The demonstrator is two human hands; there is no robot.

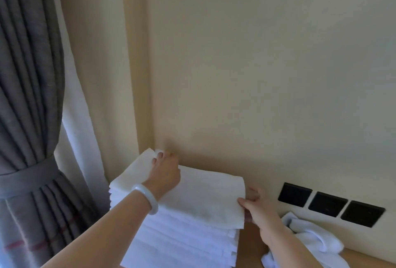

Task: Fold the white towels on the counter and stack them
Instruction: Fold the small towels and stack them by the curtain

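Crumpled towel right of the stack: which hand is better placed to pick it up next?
Probably the right hand: it pinches the right edge of the top towel, just beside the crumpled towel. The left hand presses the far left corner.

The towel stack (182, 240) fills the corner, close to the wall (257, 74) behind it, so I see no way round its back. The grey curtain (27, 117) hangs near on its left. On its right a bare strip of counter (249, 250) lies open up to a crumpled towel (315, 240); my right grip (257, 210) pinches the top towel (210, 199) there. Above the stack only my left grip (165, 173) lies flat.
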